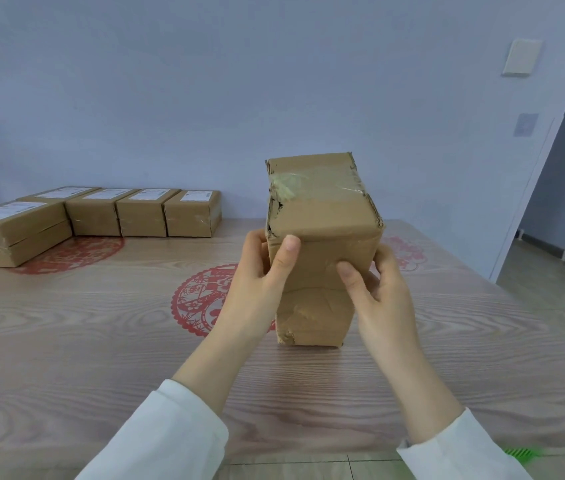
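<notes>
The box (322, 216) is held on end between both hands, its long axis upright, above the middle of the surface (66, 341) toward the near edge; whether its lower end rests there cannot be told. It is gripped from either side at like height, the left hand (260, 271) and the right hand (378, 282) each with a thumb across the near face, so neither is nearer. The row of boxes (142, 213) at the far left corner lies well apart, on the left hand's side.

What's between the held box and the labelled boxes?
Head view: bare wood-grain table, one red paper-cut decal, between the battered brown cardboard box and labelled boxes.
</notes>
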